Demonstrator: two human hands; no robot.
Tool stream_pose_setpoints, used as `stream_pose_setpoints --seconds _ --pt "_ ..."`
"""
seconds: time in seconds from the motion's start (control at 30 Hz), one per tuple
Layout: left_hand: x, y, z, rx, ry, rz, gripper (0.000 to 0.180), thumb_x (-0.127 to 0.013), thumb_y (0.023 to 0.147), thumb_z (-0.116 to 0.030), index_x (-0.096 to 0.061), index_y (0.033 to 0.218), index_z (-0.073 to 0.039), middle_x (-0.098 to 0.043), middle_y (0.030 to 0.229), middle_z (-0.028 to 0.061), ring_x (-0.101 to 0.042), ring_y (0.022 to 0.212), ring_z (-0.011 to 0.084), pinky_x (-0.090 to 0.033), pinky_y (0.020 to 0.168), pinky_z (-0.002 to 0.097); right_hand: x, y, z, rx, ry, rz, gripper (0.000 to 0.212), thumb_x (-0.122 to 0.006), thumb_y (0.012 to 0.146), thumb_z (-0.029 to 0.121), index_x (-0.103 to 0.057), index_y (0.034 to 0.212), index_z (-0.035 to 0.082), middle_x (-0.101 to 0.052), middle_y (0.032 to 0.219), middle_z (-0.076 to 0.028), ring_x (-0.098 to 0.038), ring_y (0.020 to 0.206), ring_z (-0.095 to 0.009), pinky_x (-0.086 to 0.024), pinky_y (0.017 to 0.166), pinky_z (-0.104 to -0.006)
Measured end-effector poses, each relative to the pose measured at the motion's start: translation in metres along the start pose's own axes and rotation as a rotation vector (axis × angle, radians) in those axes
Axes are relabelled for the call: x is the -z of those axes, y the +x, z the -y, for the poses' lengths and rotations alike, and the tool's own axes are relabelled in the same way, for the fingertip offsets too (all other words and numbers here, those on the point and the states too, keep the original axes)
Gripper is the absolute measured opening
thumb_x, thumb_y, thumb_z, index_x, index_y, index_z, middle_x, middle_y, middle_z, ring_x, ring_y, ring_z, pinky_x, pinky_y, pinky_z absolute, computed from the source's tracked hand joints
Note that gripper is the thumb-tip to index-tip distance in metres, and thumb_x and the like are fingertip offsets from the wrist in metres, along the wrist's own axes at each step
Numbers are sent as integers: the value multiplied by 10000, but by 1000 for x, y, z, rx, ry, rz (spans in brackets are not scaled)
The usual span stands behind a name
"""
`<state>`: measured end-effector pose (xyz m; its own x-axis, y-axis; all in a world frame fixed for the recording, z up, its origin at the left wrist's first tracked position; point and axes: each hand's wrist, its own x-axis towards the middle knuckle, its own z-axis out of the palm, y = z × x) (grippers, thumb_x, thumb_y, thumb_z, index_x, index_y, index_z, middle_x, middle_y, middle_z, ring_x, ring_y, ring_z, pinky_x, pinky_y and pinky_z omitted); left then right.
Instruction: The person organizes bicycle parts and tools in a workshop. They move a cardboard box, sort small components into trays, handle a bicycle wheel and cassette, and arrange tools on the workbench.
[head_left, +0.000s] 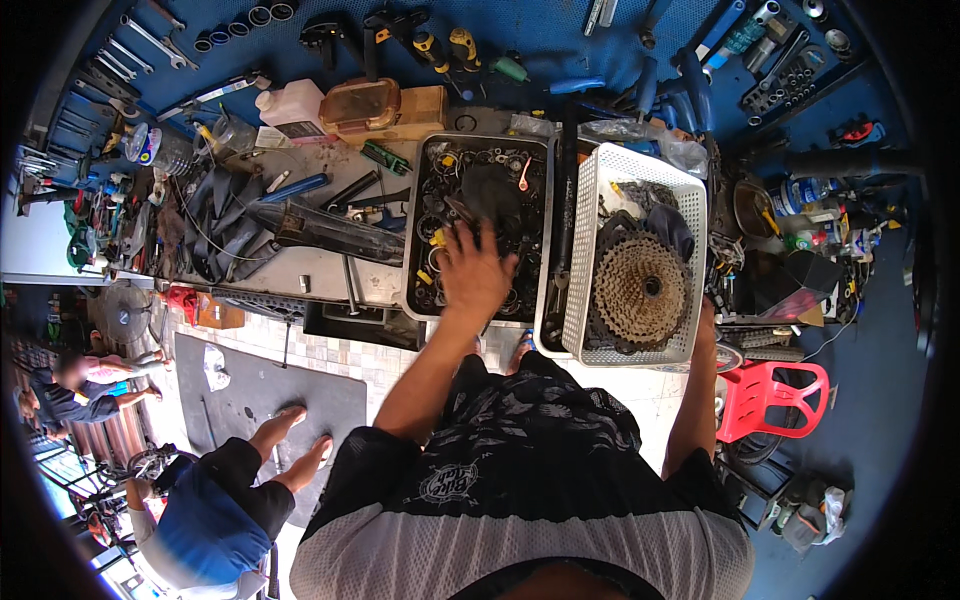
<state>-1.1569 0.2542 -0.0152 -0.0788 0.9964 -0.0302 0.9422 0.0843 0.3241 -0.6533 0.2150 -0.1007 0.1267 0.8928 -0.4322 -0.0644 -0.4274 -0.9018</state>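
Observation:
My left hand (475,272) reaches into a metal tray (412,290) filled with small dark parts. Its fingers are spread, with their tips among the parts beside a dark rounded piece (492,195). I see nothing held in it. My right hand (706,318) is against the right side of a white perforated plastic basket (582,215); its fingers are hidden there, so I cannot tell its grip. A large, rusty-brown bicycle cassette (640,290) lies in the basket, with dark parts and plastic bags behind it.
Left of the tray, a black mudguard-like piece (320,230) and tools cover the bench. An orange-lidded container (360,105) stands behind. Tools hang on the blue wall (560,40). A red plastic chair (772,400) is at right; another person (215,525) sits at lower left.

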Motion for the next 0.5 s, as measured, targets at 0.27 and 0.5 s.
stream_pose_setpoints --seconds 0.27,0.5 --pt "-39 20 6 -312 -127 11 477 -607 1016 -172 -569 1474 -43 -355 1590 362 -216 1457 705 -293 1192 704 -11 -4 5 45 5 -85 274 -633 999 174 -701 1215 19 -726 975 -24 -678 796 -118 -555 706 -274" --pt "31 76 0 -224 -69 -69 396 -702 959 -316 -659 1261 -64 -616 1254 174 -675 1080 383 -584 910 570 4 -9 -8 53 65 -109 252 -631 999 178 -709 1180 22 -716 926 -10 -676 755 -112 -545 662 -267"
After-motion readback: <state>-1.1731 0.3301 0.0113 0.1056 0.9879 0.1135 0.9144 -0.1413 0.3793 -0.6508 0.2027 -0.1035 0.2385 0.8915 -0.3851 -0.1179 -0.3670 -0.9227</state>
